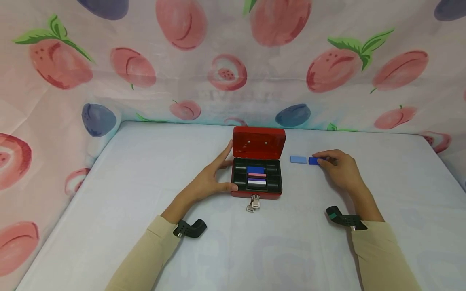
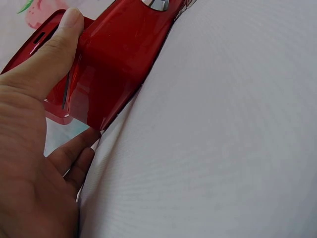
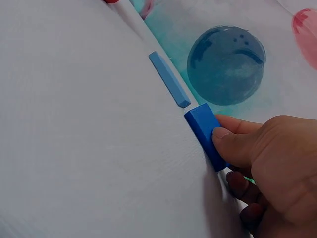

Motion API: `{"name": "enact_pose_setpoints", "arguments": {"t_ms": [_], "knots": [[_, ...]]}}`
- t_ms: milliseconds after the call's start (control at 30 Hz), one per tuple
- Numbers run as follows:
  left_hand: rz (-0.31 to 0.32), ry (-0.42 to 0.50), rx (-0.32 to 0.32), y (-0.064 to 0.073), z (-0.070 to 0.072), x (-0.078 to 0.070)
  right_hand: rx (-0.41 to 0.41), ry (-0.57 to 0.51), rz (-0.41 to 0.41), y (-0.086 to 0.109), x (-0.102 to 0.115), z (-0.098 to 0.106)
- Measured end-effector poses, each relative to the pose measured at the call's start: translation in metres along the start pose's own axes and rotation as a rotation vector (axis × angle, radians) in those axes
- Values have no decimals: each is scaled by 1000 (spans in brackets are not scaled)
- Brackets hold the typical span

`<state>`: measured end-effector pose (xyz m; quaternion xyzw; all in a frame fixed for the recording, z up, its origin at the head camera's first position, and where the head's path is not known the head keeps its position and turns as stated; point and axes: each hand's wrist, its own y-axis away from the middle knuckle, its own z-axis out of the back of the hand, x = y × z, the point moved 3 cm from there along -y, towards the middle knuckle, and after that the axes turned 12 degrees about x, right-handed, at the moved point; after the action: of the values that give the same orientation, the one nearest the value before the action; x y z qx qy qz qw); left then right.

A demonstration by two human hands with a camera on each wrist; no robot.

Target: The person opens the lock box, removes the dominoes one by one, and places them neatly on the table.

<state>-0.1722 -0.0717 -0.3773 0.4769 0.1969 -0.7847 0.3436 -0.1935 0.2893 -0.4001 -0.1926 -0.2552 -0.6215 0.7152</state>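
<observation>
A small red cash box [image 1: 256, 195] stands with its lid [image 1: 259, 143] raised and a black compartment tray [image 1: 239, 182] inside. Several thin blocks lie in the tray's middle, among them a blue one [image 1: 255, 169], a pink one [image 1: 257, 175] and a white one [image 1: 256, 182]. My left hand [image 1: 209, 178] spreads along the box's left side, thumb on the front corner and index finger reaching up beside the lid. To the right, my right hand [image 1: 342, 169] pinches a dark blue rectangular block [image 3: 204, 131] between thumb and fingers. Just left of it lies a light blue block [image 1: 298, 159].
Keys [image 1: 253, 204] hang from the lock at the box's front. White cloth [image 1: 233, 250] covers the table, and a fruit-printed curtain [image 1: 276, 89] rises behind its back edge. Each wrist wears a black camera mount, the left mount [image 1: 191, 228] and the right mount [image 1: 344, 218].
</observation>
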Motion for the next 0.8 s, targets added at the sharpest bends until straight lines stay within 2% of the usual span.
{"name": "enact_pose_setpoints", "arguments": {"t_ms": [233,533,800], "knots": [[7,-3,-5,0,-1,0,-32,3,8,-1,2,-3],[1,-4,-5,0,-1,0,-20,-22,-11,0,-1,-4],[4,-6,-6,0,-1,1,-30,0,30,-1,0,-4]]}}
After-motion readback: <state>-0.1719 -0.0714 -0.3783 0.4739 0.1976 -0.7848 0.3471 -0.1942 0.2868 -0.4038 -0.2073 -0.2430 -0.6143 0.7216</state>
